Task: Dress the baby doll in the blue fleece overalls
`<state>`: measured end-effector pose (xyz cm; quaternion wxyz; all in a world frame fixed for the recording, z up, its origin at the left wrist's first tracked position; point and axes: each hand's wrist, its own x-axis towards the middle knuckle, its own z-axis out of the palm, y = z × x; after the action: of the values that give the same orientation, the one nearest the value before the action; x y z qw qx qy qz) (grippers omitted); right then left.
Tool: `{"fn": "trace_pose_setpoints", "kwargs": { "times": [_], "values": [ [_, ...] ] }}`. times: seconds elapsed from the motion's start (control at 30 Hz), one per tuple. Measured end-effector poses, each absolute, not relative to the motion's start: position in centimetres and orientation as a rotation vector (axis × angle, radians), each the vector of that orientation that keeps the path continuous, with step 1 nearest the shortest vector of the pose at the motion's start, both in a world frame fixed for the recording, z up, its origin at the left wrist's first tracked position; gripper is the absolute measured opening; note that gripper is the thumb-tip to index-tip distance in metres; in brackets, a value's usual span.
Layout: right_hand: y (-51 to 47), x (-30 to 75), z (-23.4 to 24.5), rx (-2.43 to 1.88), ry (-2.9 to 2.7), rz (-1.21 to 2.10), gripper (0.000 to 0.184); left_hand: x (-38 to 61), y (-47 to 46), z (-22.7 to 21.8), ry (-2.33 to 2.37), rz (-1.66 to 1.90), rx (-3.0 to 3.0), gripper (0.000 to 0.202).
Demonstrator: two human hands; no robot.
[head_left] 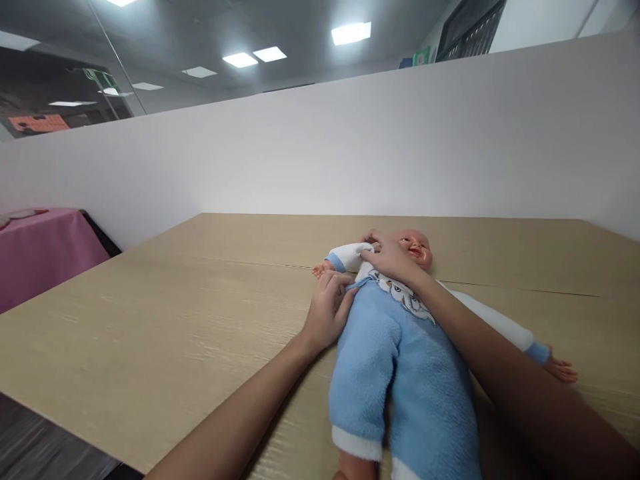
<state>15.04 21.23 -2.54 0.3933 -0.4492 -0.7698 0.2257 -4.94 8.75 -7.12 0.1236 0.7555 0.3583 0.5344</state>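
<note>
Both forearms reach in from the near edge over a baby doll (400,347) lying face up on the wooden table (150,320). Left hand (327,310), its grip pinching the blue fleece suit (420,387) at the armpit; right hand (393,257) grasps the white collar near the chin.

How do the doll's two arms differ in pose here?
The doll's arm by the left hand is bent, its white sleeve bunched near the head under the right hand. The other sleeve lies stretched out on the table, untouched, its bare hand far from the body. Both sleeves are white with blue cuffs.
</note>
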Motion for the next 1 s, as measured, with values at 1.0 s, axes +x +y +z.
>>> {"fn": "trace_pose_setpoints", "kwargs": {
  "times": [1.0],
  "values": [
    [20.4,16.4,-0.6,-0.999,-1.908,1.178,0.031,-5.2,8.0,-8.1,1.041,2.039,1.849,0.016]
  ]
}}
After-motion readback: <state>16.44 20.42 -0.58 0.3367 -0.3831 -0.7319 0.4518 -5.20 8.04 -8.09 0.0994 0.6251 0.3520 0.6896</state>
